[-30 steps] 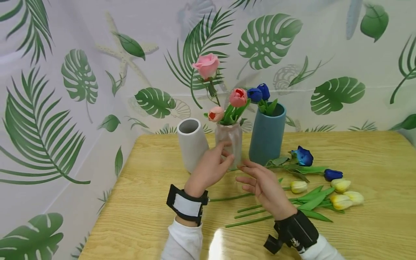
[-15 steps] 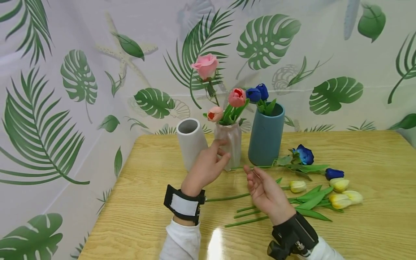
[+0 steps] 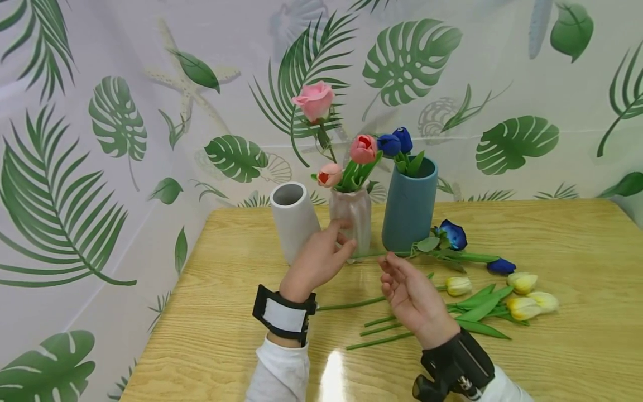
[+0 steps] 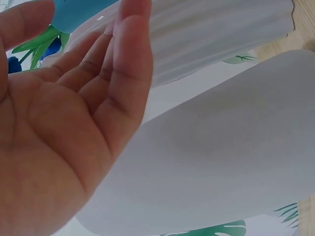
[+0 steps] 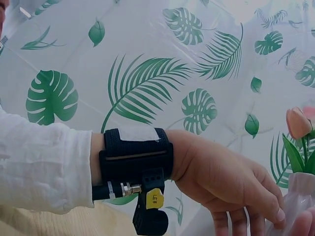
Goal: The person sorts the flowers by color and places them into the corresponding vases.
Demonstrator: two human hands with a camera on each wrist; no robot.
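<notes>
My left hand (image 3: 321, 254) has loosely bent fingers at the front of the pearly ribbed vase (image 3: 358, 215), next to the white vase (image 3: 293, 223); contact is not clear. The pearly vase holds a pink rose (image 3: 315, 101), a pink tulip (image 3: 364, 149) and a peach tulip (image 3: 330, 175). The fingertips of my right hand (image 3: 417, 304) pinch the green stem of a blue rose (image 3: 452, 234), low over the table. A blue tulip (image 3: 501, 266) lies alongside that rose. In the left wrist view, the left palm (image 4: 54, 128) is beside the white vase (image 4: 211, 152).
A teal vase (image 3: 409, 209) with blue tulips (image 3: 389, 145) stands behind my right hand. Several yellow tulips (image 3: 524, 308) lie on the wooden table (image 3: 221, 335), their stems pointing left under the right hand. A leaf-printed cloth (image 3: 201, 33) hangs behind.
My right hand's fingers came together on the stem, and the blue rose and blue tulip have slid left and slightly back. The left hand has stayed nearly in place beside the pearly vase.
</notes>
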